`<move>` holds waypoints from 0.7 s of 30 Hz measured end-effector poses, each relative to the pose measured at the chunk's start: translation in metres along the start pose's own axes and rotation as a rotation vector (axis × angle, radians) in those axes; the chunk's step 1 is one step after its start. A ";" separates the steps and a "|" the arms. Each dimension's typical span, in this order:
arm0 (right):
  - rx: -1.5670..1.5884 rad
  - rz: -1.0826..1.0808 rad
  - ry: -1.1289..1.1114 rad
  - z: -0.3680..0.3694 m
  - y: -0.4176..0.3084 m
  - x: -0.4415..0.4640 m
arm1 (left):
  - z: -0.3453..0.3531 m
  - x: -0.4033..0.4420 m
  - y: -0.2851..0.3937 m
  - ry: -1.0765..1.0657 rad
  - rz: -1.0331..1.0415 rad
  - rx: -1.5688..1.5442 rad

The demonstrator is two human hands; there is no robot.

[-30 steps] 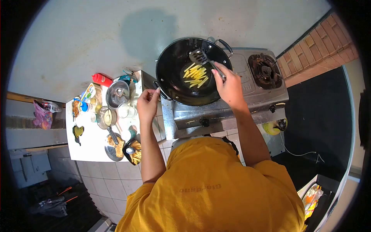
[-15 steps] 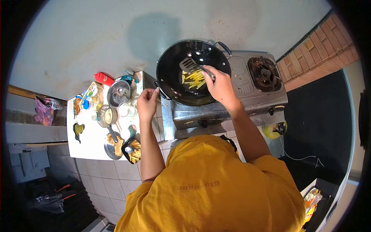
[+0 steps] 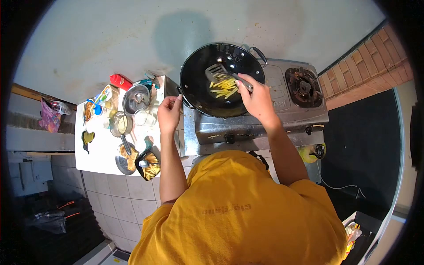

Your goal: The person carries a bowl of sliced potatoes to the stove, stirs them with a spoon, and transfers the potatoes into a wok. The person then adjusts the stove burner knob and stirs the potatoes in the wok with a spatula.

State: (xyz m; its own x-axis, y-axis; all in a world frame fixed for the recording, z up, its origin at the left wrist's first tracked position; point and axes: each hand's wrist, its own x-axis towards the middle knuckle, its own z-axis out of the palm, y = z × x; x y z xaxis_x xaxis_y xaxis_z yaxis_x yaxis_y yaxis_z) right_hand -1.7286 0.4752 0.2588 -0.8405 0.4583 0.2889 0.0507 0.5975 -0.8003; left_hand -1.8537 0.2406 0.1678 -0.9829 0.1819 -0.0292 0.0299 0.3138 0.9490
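A black wok (image 3: 198, 66) sits on the left side of a metal stove (image 3: 247, 126). Several yellow potato strips (image 3: 226, 88) lie at its bottom. My right hand (image 3: 256, 98) is wrapped round the handle of a slotted spatula (image 3: 215, 70), whose blade is over the upper left edge of the strips. At the wok's left handle (image 3: 186, 100) is my left hand (image 3: 169, 115), its thumb and fingers pinched at that handle. The exact grip there is partly hidden.
On a white table (image 3: 104, 154) to the left are a metal bowl (image 3: 136, 99), a strainer (image 3: 121, 124), a red bottle (image 3: 120, 81), a plate of food (image 3: 128, 159) and a black container of fries (image 3: 150, 167). A bare burner (image 3: 304, 87) is at the right.
Since a second ago, the spatula and my right hand have moved left, and the blade has come down toward the strips. My left hand stays by the handle. The view has shifted slightly.
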 end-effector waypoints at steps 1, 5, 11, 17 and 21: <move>0.001 0.002 0.000 0.000 0.002 -0.003 | 0.001 0.000 0.000 0.009 0.013 -0.011; -0.117 -0.088 0.050 -0.005 0.010 -0.010 | 0.000 -0.008 0.015 0.009 0.004 -0.007; -0.058 0.169 -0.031 -0.035 -0.001 -0.014 | -0.004 -0.009 0.014 -0.006 -0.027 0.004; -0.075 -0.037 0.025 -0.022 0.018 -0.016 | -0.005 -0.011 0.025 0.006 -0.010 0.054; -0.148 -0.150 0.168 -0.015 0.020 -0.010 | -0.006 -0.012 0.021 -0.020 0.014 -0.003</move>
State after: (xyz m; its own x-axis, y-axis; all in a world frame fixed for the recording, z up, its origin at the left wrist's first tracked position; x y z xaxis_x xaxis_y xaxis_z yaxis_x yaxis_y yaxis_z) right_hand -1.7107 0.4927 0.2480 -0.7436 0.4527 0.4921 0.0206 0.7511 -0.6599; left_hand -1.8428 0.2395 0.1904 -0.9785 0.2051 -0.0219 0.0434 0.3083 0.9503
